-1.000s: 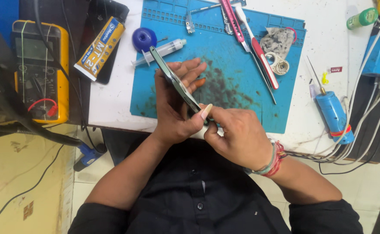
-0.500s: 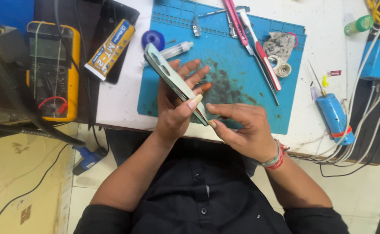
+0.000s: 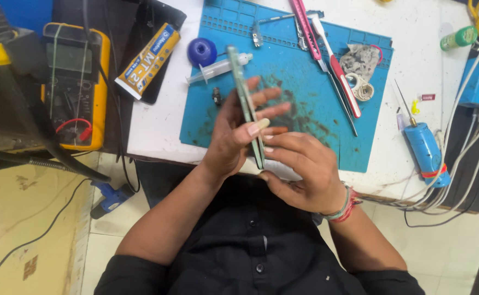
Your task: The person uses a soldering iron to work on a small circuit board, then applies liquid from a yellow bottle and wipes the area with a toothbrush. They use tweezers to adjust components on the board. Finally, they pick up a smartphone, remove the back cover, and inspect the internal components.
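Thin green flat phone-like slab [image 3: 246, 104] held edge-up above blue silicone work mat [image 3: 316, 117] on white tabletop [image 3: 160, 128]. Left hand [image 3: 234, 134] fingers clamp its sides; right hand [image 3: 302, 169] pinches lower end. Looks light, rigid, slick, likely fragile; grip by edges.

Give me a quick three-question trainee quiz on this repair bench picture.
1. True or false: both hands hold the phone edge-on above the blue mat.
2. Which lies just left of the mat's top corner? A) syringe B) blue cap C) green bottle
3. What yellow device sits at the far left of the bench?

Key:
1. True.
2. B, the blue cap.
3. The multimeter.
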